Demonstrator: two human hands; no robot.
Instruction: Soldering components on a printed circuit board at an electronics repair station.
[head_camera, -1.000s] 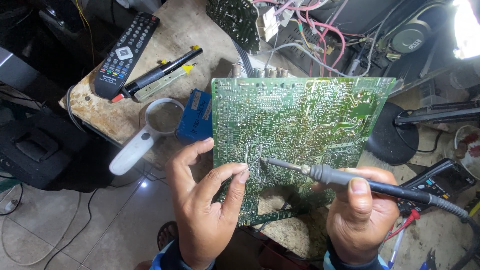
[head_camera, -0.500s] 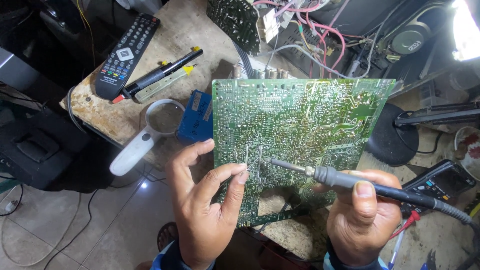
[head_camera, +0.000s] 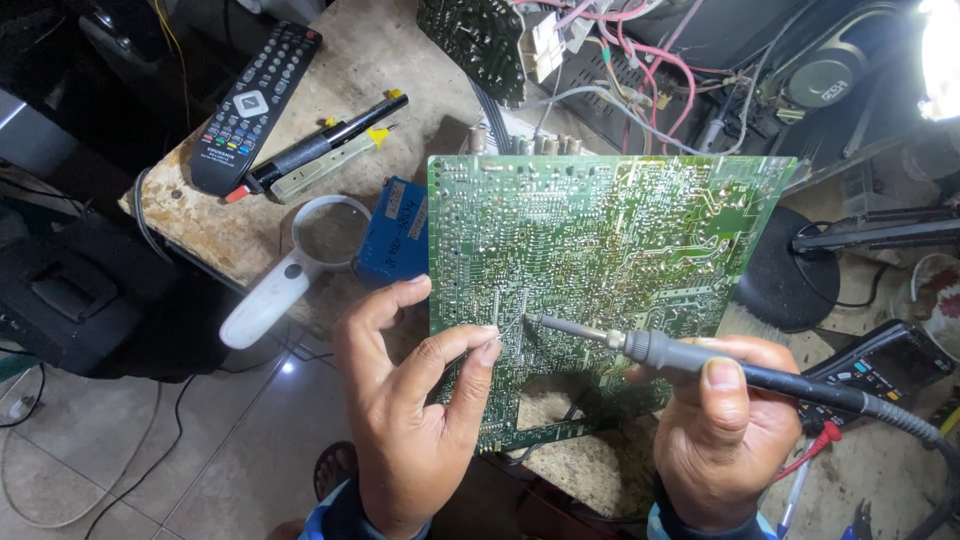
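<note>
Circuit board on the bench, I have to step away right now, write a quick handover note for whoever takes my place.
Left hand: pinches a thin solder wire between thumb and fingers, its end at the board.
Right hand: grips the soldering iron, tip on the same spot as the wire.
Circuit board: green, solder side up, lying on the stone worktop.
Nearby: magnifying glass, remote control, and a meter at right.
Done: iron and wire are placed at one joint near the board's lower left.
Left: whether that joint has flowed cannot be told; finish and check it.
</note>
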